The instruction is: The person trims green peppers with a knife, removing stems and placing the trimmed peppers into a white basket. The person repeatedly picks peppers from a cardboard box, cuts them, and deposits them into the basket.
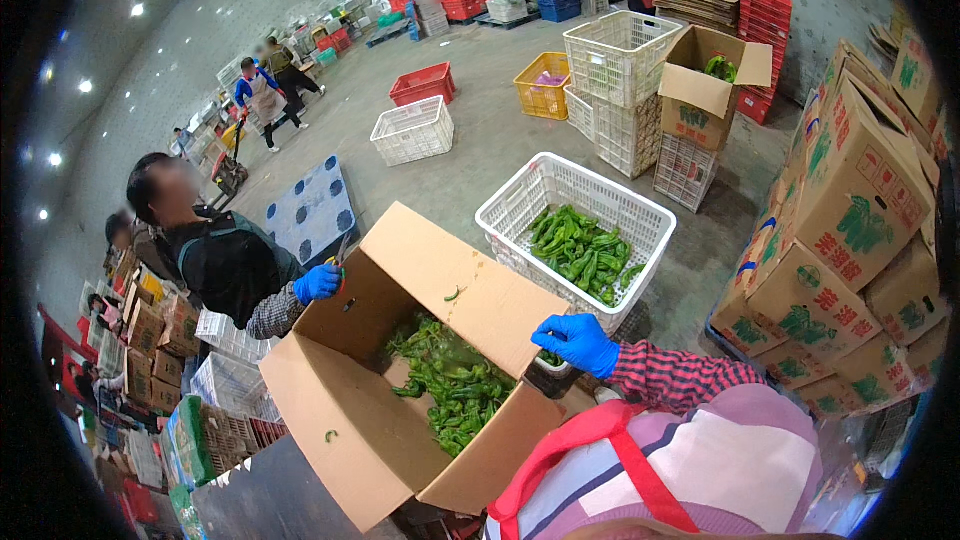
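Note:
My right hand, in a blue glove below a red checked sleeve, is beside the upper right edge of a large open carton. Its fingers are bent and pressed together; what they hold, if anything, is hidden. Inside the carton lies a heap of green peppers. Dark green peppers also show just under my fingers, at a white rim. My left hand is out of view. Across the carton, a co-worker's blue-gloved hand holds scissors by its far left flap.
A white crate with green peppers stands beyond the carton. Printed cartons are stacked at right. Stacked white crates and an open carton stand farther back. A blue pallet lies behind the co-worker.

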The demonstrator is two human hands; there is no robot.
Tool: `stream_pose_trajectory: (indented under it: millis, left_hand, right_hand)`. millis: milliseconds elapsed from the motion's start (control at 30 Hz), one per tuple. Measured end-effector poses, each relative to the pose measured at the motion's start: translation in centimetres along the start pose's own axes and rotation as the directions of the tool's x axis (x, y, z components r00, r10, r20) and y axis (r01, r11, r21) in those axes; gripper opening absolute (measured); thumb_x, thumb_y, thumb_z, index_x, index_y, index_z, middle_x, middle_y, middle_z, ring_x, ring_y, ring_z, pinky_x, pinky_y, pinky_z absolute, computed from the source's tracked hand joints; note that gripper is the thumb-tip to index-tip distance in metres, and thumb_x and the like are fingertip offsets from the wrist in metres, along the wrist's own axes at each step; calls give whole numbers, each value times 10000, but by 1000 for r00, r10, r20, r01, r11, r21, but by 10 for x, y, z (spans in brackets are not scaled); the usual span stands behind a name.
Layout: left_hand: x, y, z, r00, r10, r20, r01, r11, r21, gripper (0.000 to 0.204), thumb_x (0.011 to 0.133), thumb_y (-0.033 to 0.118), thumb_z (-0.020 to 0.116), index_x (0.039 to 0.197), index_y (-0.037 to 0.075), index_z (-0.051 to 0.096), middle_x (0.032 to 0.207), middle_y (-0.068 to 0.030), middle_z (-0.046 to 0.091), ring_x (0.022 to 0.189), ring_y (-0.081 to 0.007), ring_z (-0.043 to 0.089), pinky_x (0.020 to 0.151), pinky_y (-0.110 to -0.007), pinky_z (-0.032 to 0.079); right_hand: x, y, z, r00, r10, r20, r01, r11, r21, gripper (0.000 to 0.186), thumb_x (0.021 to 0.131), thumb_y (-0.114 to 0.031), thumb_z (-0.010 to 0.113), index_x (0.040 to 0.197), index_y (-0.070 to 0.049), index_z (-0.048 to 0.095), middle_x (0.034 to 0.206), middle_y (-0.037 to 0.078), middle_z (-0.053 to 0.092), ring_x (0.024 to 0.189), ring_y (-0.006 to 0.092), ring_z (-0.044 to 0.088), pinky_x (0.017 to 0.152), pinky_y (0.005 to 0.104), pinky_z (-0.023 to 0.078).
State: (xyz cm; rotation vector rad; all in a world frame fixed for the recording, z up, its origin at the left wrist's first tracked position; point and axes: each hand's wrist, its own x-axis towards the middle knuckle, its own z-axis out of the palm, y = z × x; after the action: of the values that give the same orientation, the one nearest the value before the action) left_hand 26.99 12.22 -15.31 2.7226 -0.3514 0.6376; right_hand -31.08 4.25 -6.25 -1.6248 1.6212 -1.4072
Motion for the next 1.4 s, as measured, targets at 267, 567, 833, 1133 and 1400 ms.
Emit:
stream_pose_trajectory:
  millis: [267, 567, 833, 1133, 1400]
  left_hand:
    - [0, 36, 1, 998, 51, 40, -51, 999, -9, 322, 880, 283, 553, 1067, 22, 575, 1093, -164, 589, 972, -319, 585, 792, -414, 464]
    - [0, 51, -2, 995, 79, 58, -78, 997, -23, 342, 891, 261, 550, 1126, 14, 539, 1154, -169, 554, 1029, -309, 552, 846, -407, 436]
    - [0, 58, -5, 994, 98, 54, -97, 995, -31, 367, 901, 243, 547, 1179, 7, 507, 1208, -173, 522, 1080, -300, 523, 895, -401, 411]
    - [8, 46, 1, 993, 115, 38, -113, 993, -46, 401, 912, 222, 544, 1238, -1, 472, 1269, -178, 487, 1137, -290, 490, 950, -394, 383]
    - [35, 8, -7, 972, 98, -216, -126, 985, -120, 436, 922, 203, 542, 1290, -8, 440, 1323, -183, 456, 1188, -281, 460, 998, -388, 358]
  right_hand:
    - [7, 2, -7, 996, -82, 26, 84, 994, -63, 195, 824, -309, 658, 786, -118, 664, 610, 107, 585, 542, 250, 594, 505, 343, 448]
    - [12, -2, -13, 988, -143, -53, 139, 988, -71, 201, 813, -121, 619, 1006, -141, 672, 847, 108, 630, 688, 236, 608, 615, 328, 482]
    - [11, 4, -15, 992, -125, -23, 126, 991, 38, 274, 785, -35, 597, 1050, -94, 635, 1040, 103, 613, 805, 243, 630, 717, 330, 514]
    - [2, 11, -24, 993, -120, 2, 120, 991, -66, 243, 788, -99, 614, 1031, -96, 620, 1013, 128, 601, 818, 276, 626, 722, 366, 512]
    - [-5, 30, -51, 989, -137, 58, 144, 981, -128, 313, 781, 9, 588, 1075, -95, 616, 1031, 103, 594, 843, 217, 607, 730, 314, 502]
